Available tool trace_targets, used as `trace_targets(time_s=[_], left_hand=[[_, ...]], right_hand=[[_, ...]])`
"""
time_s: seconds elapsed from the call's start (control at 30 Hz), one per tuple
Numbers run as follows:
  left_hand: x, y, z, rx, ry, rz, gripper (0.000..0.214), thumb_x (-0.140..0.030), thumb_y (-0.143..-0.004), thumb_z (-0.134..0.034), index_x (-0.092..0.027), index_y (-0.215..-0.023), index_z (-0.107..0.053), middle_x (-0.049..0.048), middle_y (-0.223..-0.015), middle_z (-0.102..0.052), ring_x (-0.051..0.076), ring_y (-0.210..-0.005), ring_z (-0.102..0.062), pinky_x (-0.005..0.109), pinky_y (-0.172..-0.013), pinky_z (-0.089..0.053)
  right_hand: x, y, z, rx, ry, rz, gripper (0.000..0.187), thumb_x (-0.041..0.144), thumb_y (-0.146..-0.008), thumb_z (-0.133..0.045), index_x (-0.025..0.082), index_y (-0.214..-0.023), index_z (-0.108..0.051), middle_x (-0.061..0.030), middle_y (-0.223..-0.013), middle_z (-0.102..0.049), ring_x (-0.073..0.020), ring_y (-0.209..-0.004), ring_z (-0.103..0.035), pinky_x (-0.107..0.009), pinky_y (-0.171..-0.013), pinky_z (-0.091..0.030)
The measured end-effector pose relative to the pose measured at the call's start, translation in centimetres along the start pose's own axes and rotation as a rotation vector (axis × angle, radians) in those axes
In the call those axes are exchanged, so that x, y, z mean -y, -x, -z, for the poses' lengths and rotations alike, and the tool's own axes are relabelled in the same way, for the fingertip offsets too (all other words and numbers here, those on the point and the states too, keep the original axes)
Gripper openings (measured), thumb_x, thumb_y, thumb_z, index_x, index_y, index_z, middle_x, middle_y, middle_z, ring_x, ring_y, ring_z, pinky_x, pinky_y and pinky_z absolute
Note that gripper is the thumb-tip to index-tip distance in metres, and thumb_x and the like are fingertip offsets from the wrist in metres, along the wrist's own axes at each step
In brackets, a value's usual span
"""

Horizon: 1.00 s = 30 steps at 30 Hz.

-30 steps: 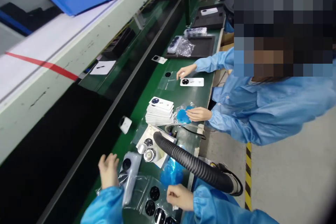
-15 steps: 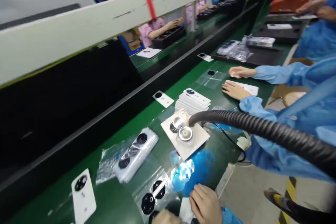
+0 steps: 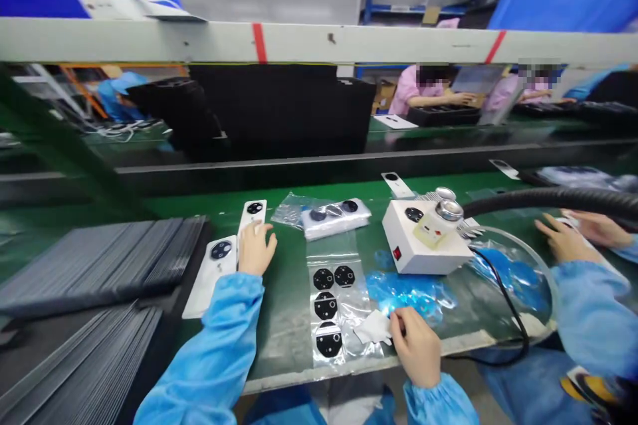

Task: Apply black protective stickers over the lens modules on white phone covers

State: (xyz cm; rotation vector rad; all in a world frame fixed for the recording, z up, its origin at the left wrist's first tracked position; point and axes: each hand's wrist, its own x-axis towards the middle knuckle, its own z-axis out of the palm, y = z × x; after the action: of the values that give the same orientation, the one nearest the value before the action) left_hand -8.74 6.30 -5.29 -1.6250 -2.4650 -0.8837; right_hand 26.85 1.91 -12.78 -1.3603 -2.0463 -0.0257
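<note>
My left hand [image 3: 256, 248] rests with fingers curled on a white phone back cover [image 3: 250, 218] on the green bench; a second white cover [image 3: 212, 270] lies just left of it. My right hand [image 3: 417, 344] is closed in a pinch on a small white cloth [image 3: 373, 329] near the bench's front edge. Between my hands lies a clear strip with black round camera pieces [image 3: 327, 304]. A clear bag holding more covers [image 3: 335, 217] sits behind that strip.
A white box device [image 3: 423, 240] with a black corrugated hose [image 3: 553, 200] stands at right, blue film [image 3: 406, 289] before it. A co-worker's hands [image 3: 561, 240] work at far right. Stacked dark trays [image 3: 94, 262] fill the left. A black conveyor [image 3: 299, 166] runs behind.
The view has swung left to face the bench squarely. My left hand has come down onto a white cover, and my right hand stays pinched on the cloth.
</note>
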Motion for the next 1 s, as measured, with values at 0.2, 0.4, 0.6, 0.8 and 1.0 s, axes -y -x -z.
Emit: trace_targets(time_s=[0.2,0.4,0.6,0.8,1.0], left_hand=[[1.8,-4.0,-0.6,-0.031,-0.222,0.268,0.035,-0.032,-0.088,-0.056,-0.016,-0.119,-0.052,0.0102,-0.124,-0.054,0.025,-0.107,-0.056,0.047,-0.088,-0.048],[1.4,-5.3,-1.1,0.06,-0.289,0.268,0.037,-0.033,-0.088,-0.055,-0.017,-0.121,-0.052,0.0105,-0.125,-0.053,0.025,-0.108,-0.056,0.048,-0.089,-0.048],[4.0,-1.3,1.1,0.086,-0.382,0.329,0.04,-0.034,-0.087,-0.055,-0.017,-0.123,-0.05,0.0111,-0.13,-0.049,0.027,-0.114,-0.052,0.051,-0.093,-0.044],[5.5,1.7,1.7,0.141,-0.374,0.35,0.038,-0.032,-0.087,-0.056,-0.017,-0.122,-0.051,0.0108,-0.131,-0.049,0.028,-0.115,-0.051,0.052,-0.094,-0.043],[5.6,1.5,3.0,0.159,-0.23,0.355,0.035,-0.031,-0.087,-0.056,-0.017,-0.119,-0.053,0.01,-0.126,-0.053,0.025,-0.109,-0.055,0.049,-0.09,-0.047]], right_hand=[[-0.1,0.1,-0.1,0.001,0.027,-0.022,0.033,0.036,-0.093,-0.035,0.02,-0.069,-0.053,-0.0006,-0.058,-0.053,-0.0139,-0.054,-0.051,-0.025,-0.057,-0.036],[0.5,0.0,0.2,0.025,0.049,-0.109,0.04,0.044,-0.093,-0.031,0.02,-0.069,-0.052,-0.001,-0.06,-0.053,-0.0143,-0.053,-0.051,-0.027,-0.056,-0.037],[0.5,0.0,0.4,0.063,0.042,-0.169,0.038,0.046,-0.091,-0.034,0.019,-0.072,-0.053,-0.0017,-0.061,-0.054,-0.0151,-0.057,-0.052,-0.027,-0.059,-0.037],[-0.2,0.1,0.3,0.067,0.022,-0.15,0.037,0.044,-0.09,-0.036,0.018,-0.07,-0.054,-0.0012,-0.06,-0.054,-0.0145,-0.056,-0.051,-0.027,-0.057,-0.037],[-0.4,0.0,0.3,0.08,-0.041,-0.11,0.036,0.043,-0.091,-0.041,0.016,-0.071,-0.054,0.0025,-0.06,-0.05,-0.0102,-0.056,-0.049,-0.025,-0.058,-0.04]])
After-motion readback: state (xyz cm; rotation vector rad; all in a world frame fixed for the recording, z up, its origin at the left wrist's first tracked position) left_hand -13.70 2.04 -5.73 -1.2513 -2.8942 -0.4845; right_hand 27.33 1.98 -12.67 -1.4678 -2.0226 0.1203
